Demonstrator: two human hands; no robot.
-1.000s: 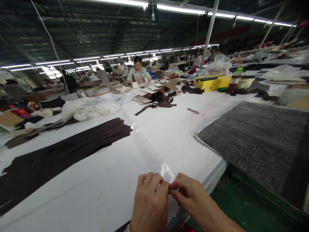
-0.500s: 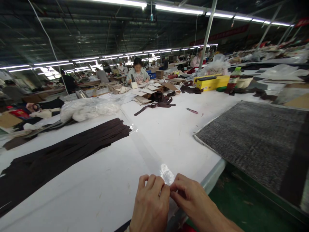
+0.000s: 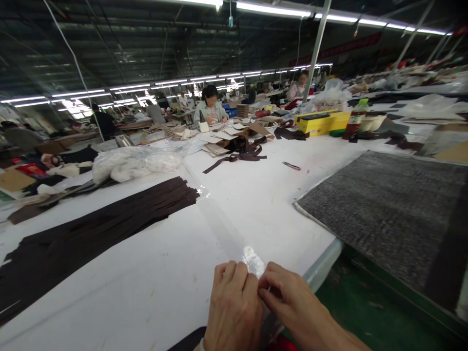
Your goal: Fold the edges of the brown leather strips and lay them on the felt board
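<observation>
At the near edge of the white table (image 3: 219, 234), my left hand (image 3: 234, 302) is closed with its fingers curled down, its back toward me. Right beside it, my right hand (image 3: 288, 297) is pinched, thumb against forefinger, and its fingertips meet the left hand. Whatever the fingers hold is hidden or too small to make out. A dark strip of cloth (image 3: 190, 340) shows under my left wrist. Just beyond my fingers, a band of clear tape (image 3: 234, 239) with a shiny patch runs across the tabletop.
A stack of dark brown cloth strips (image 3: 98, 234) lies left. A dark grey textured sheet (image 3: 387, 209) is at right, past the table corner. Farther off are a pink-handled cutter (image 3: 291, 166), tangled strips (image 3: 244, 155), a yellow box (image 3: 320, 124), a bottle (image 3: 354, 122) and a seated co-worker (image 3: 210, 109).
My left hand has shifted slightly right, and more of the dark cloth strip shows by its wrist. My right hand keeps its pinch in nearly the same place.
</observation>
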